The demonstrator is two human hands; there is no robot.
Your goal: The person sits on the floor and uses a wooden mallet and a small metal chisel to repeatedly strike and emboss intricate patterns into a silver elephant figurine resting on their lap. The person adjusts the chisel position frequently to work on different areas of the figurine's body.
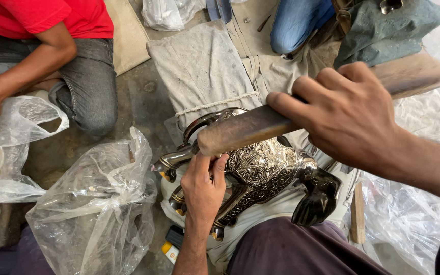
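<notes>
Head view: at frame centre lies a dark metal elephant figure [266, 175] with engraved silver patterning, resting on pale cloth [202, 66] over the person's lap. The left hand [203, 188] has its grip closed on the figure's side. The right hand [350, 114], upper right, has its grip wrapped around a wooden mallet [245, 130] that crosses above the figure. A clear plastic bag [95, 203] sits lower left; another person's arm [24, 69] appears upper left.
</notes>
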